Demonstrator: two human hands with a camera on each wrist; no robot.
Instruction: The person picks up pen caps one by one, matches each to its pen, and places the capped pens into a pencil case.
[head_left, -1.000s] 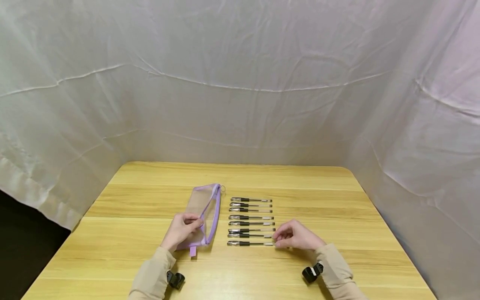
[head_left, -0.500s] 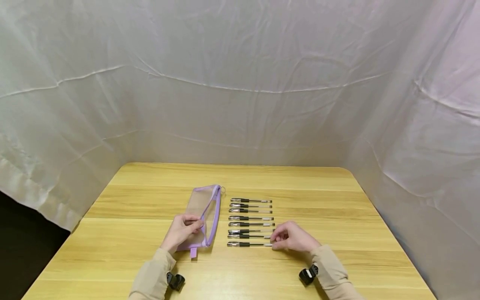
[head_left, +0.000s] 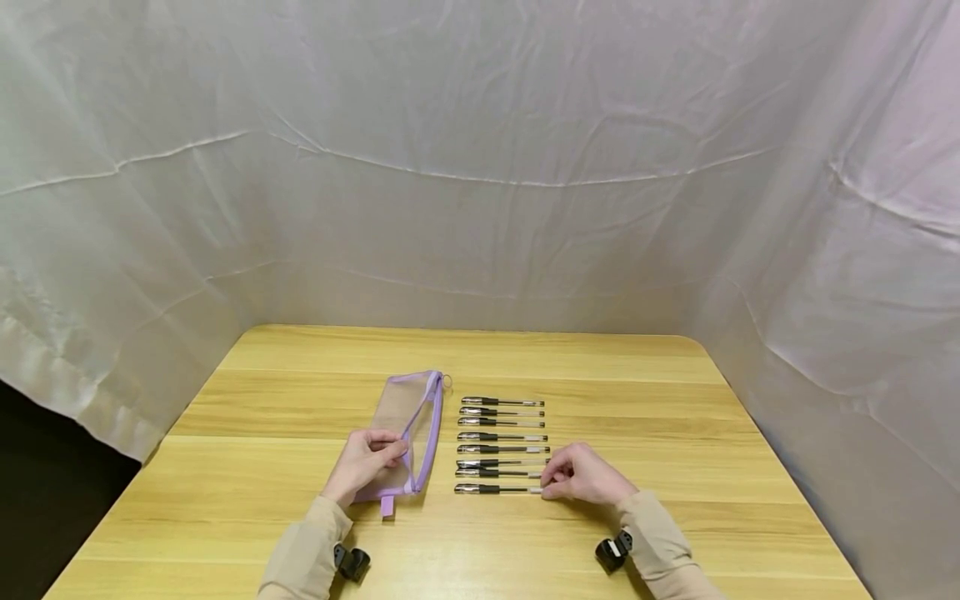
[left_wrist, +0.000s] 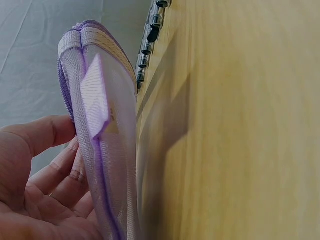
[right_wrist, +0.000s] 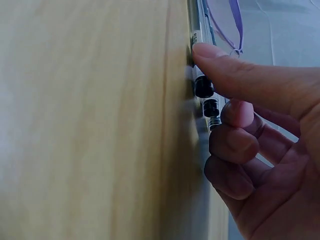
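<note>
A purple-trimmed mesh pencil pouch (head_left: pixel 392 404) lies on the table with its zipped side gaping. My left hand (head_left: pixel 362 463) pinches the rim of that opening between thumb and fingers. In the left wrist view, the pouch (left_wrist: pixel 117 165) stands partly raised, its purple tab at the near end. Right of it, several clear gel pens with black grips lie in a column, caps to the left. My right hand (head_left: pixel 587 475) pinches the tail of the nearest gel pen (head_left: pixel 487 489), which lies on the table. The right wrist view shows the thumb against its barrel, above the black end plug (right_wrist: pixel 203 87).
The other gel pens (head_left: pixel 501 449) lie in near-parallel rows beyond the nearest one; two of them almost touch. A small ring (head_left: pixel 447 381) hangs from the pouch's far corner. Pale curtains (head_left: pixel 480 250) surround the wooden table (head_left: pixel 630 375) at the back and sides.
My right hand has moved slightly left, its thumb and fingers closing on the nearest pen's tail. My left hand and the pouch have stayed in place.
</note>
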